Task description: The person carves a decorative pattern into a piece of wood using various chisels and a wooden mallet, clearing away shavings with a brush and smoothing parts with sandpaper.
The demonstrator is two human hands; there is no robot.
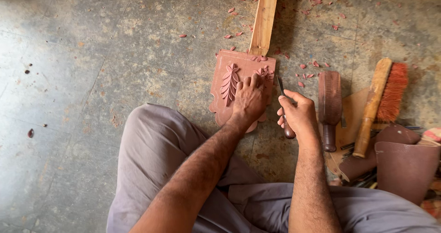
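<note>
The left hand [250, 100] lies flat on the panel [239, 83], palm down and fingers spread loosely, pinning it to the floor [82, 76]. The right hand [297, 116] is closed around a chisel [284, 108] just right of the panel, blade tip close to the panel's right edge. The panel sits on the floor in front of the person's crossed legs, butted against a wooden batten [264, 19] beyond it. A leaf [229, 83] is already raised in relief on it, left of the pinning hand. This looks like a pause in carving. The next cut seems to call for steady downward hold and a controlled blade angle. A mallet [329, 106] and brush [383, 99] lie right of the panel; shavings [308, 72] scatter round it.
</note>
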